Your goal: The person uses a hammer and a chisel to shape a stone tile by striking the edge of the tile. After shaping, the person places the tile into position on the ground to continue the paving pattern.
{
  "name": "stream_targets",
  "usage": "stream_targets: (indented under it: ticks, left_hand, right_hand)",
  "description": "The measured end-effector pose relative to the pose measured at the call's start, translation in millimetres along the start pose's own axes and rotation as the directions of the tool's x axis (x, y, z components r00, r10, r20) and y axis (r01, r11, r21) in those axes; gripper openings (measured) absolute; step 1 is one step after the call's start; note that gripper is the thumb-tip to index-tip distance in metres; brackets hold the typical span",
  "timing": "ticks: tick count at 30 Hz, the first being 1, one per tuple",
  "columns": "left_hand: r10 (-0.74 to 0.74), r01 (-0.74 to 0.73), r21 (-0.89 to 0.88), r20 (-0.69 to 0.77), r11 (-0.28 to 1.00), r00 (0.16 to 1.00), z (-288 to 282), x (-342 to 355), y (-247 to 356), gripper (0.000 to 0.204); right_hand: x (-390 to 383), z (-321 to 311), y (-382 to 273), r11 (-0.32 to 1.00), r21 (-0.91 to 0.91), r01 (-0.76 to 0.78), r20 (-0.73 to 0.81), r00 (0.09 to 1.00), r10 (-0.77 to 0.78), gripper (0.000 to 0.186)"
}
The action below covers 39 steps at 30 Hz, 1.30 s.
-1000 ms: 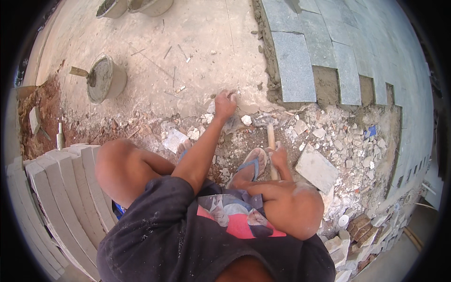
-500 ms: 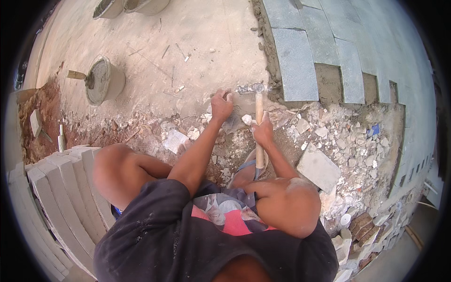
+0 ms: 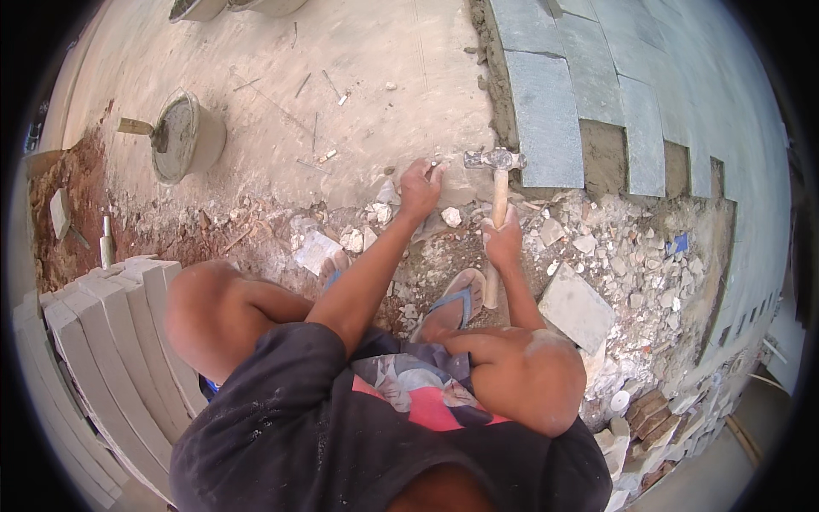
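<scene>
My right hand (image 3: 503, 240) is wrapped round the wooden handle of a hammer (image 3: 500, 194). The hammer's metal head points away from me, close to the near left corner of the laid grey stone tiles (image 3: 550, 128). To the left of the hammer head, my left hand (image 3: 421, 189) is over the concrete floor with thumb and fingers drawn together. Something small and dark seems to show at its fingertips, too small to name. White stone chunks (image 3: 451, 217) lie just below and between the hands.
A bucket of wet mortar (image 3: 213, 141) with a wooden-handled tool stands at the left. Grey slabs (image 3: 128, 341) are stacked by my left knee. Rubble (image 3: 636, 273) and a loose tile piece (image 3: 577, 307) lie to the right. Mortar (image 3: 490, 77) edges the tiling.
My right hand has carried the hammer to the right, its head now nearer the tile corner. My left hand has shifted a little to the right, its fingertips still together.
</scene>
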<state>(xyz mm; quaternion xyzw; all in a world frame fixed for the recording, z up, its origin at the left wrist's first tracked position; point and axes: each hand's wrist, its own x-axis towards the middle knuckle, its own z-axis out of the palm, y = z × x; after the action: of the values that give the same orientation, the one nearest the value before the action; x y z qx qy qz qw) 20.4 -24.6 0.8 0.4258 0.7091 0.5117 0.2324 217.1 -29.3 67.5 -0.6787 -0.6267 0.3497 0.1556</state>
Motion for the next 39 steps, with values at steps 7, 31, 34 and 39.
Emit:
stream_targets:
  ticks: [7,31,34,39]
  left_hand:
    - [-0.101,0.088,0.095,0.141,0.992,0.985,-9.2,8.5,-11.0,0.021]
    - [-0.033,-0.005,0.206,0.18,0.979,0.983,-6.2,17.2,-11.5,0.019]
    - [-0.059,0.021,0.232,0.161,0.973,0.985,-2.8,15.1,-12.6,0.019]
    - [-0.009,-0.011,0.136,0.149,0.991,0.989,-2.7,13.8,-13.8,0.019]
  right_hand:
    - [-25.0,-20.0,4.7,0.999,0.028,-0.045,0.133,0.99,0.041,0.059]
    - [-69.1,-21.5,46.2,0.994,0.074,-0.077,0.174,0.983,0.063,0.046]
    - [-72.3,-24.0,44.8,0.992,0.09,-0.086,0.181,0.981,0.068,0.045]
    - [-76.9,-29.3,51.4,0.98,0.074,-0.183,0.189,0.968,0.167,0.042]
